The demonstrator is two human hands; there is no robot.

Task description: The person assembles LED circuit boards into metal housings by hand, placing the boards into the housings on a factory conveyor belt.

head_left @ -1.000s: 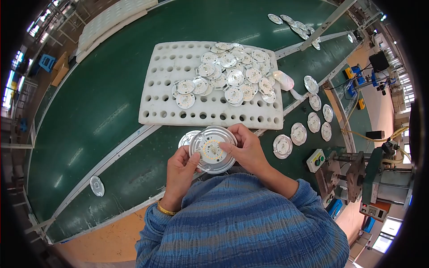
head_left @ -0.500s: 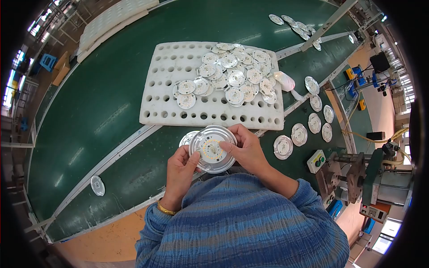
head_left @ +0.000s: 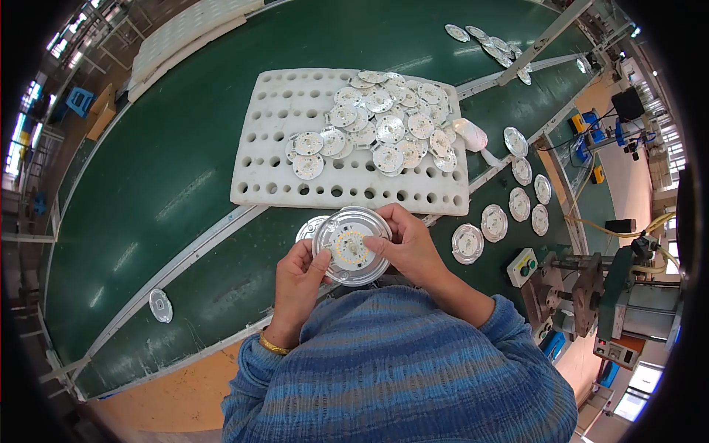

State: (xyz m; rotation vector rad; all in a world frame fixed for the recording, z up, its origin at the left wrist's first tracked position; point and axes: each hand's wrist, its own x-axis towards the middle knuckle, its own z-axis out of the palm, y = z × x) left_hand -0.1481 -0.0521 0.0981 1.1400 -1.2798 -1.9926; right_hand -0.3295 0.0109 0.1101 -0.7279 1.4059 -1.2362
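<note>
Both of my hands hold one round metal lamp base (head_left: 357, 276) with a white LED board (head_left: 347, 238) set in its middle. My left hand (head_left: 299, 273) grips the rim from the left, thumb on the board's edge. On the right side, my right hand (head_left: 405, 245) has its thumb pressed on the board and its fingers behind the rim. Another metal disc (head_left: 306, 230) lies partly hidden behind the held base. Beyond it, a heap of round white LED boards (head_left: 389, 129) rests on a white foam tray (head_left: 255, 177) with rows of holes.
Several metal bases (head_left: 494, 222) lie on the green table (head_left: 170, 199) to the right, and one metal base (head_left: 160, 306) at the left. A white bottle (head_left: 470, 135) lies by the tray. At right stand a control box (head_left: 523, 266) and a press machine (head_left: 587, 292).
</note>
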